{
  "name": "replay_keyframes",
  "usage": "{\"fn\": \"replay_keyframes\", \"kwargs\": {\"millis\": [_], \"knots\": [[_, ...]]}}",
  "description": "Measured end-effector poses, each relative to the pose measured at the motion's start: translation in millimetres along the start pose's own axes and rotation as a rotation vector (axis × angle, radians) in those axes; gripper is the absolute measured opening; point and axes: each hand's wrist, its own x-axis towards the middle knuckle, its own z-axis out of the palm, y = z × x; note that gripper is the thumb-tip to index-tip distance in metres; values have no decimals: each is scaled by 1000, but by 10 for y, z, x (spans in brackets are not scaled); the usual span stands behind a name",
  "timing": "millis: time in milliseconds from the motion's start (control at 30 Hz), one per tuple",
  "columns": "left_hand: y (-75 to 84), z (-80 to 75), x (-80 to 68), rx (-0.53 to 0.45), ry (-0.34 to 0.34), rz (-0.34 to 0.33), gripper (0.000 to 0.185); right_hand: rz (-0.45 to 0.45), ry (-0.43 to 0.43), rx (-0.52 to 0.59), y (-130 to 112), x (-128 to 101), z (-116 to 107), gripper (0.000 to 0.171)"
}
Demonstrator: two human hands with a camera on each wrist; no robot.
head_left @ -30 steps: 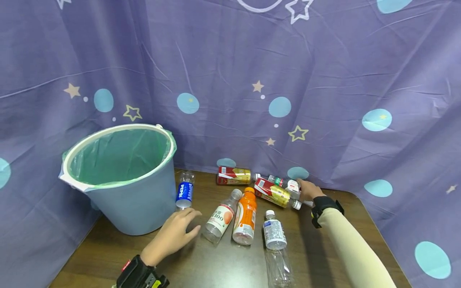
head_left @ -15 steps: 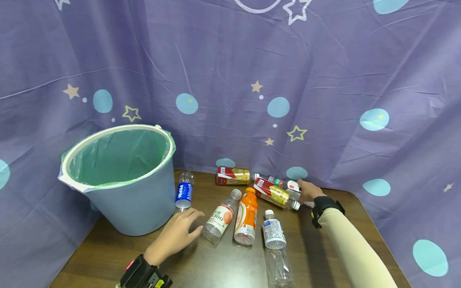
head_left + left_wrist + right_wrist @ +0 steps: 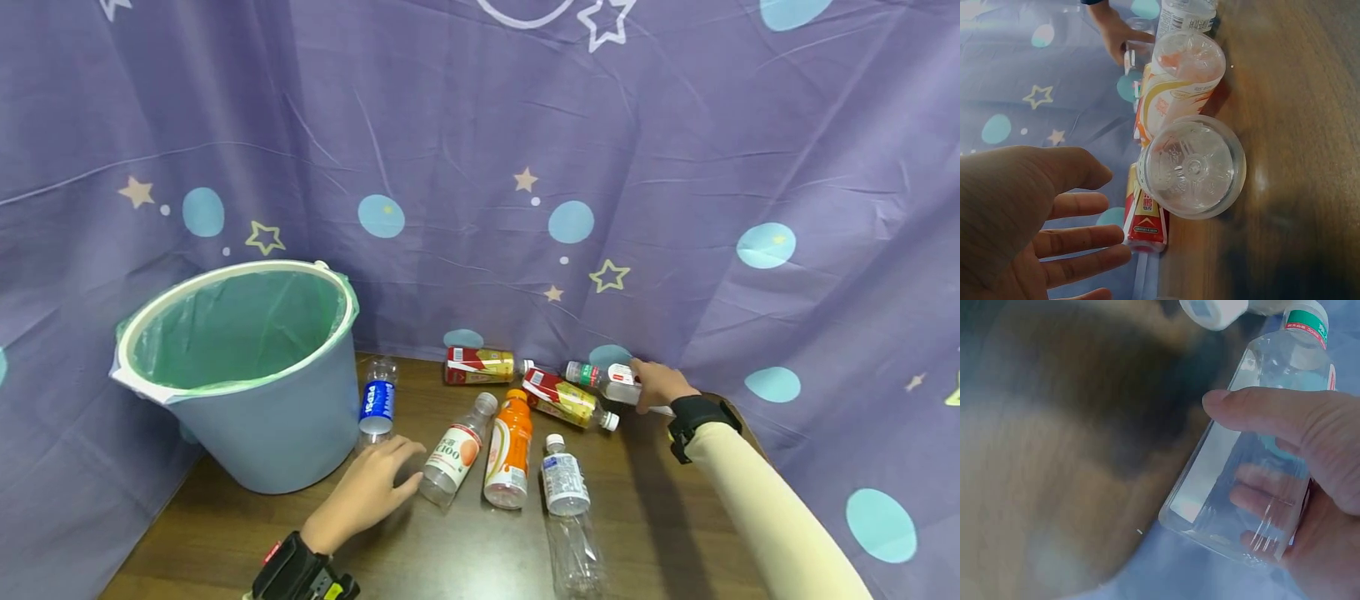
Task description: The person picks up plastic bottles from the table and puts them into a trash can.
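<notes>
My right hand grips a clear, square-sided plastic bottle near the back right of the table. Its thumb lies across the near side, and the fingers show through the plastic behind. A green band rings the bottle's neck. My left hand holds nothing, fingers loosely extended, between the Pepsi-labelled bottle and a clear bottle with a peach label. In the left wrist view, the base of that peach-label bottle faces the spread fingers.
A grey-blue bucket with a green liner stands at left. Two red-and-yellow bottles lie at the back, one behind the other. An orange-capped bottle and a white-labelled bottle lie mid-table. A purple curtain hangs behind.
My right hand has shifted right with the clear bottle, drawing it away from the front red-and-yellow bottle. The left hand has stayed nearly still. The head view has turned slightly right.
</notes>
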Motion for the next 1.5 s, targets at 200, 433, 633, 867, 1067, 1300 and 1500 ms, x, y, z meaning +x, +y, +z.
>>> {"fn": "replay_keyframes", "kwargs": {"millis": [200, 433, 633, 867, 1067, 1300, 1500], "knots": [[5, 15, 32, -5, -8, 4, 33, -101, 105, -64, -34, -135, -249, 63], [16, 32, 79, -1, -8, 22, 33, -185, 197, -114, -174, -279, -460, 75], [29, 25, 114, -7, -10, 21, 33, -250, 232, -108, -445, -446, -598, 79], [82, -13, 197, -14, -4, 14, 35, -315, 275, -53, -778, -622, -638, 79], [169, -60, 341, -37, 38, 63, 43, -381, 323, -11, -1002, -758, -611, 76], [310, -139, 520, -56, 117, 113, 59, -421, 357, 7, -1245, -881, -541, 78], [439, -180, 648, -64, 183, 159, 74, -454, 371, -1, -1397, -919, -426, 79]]}}
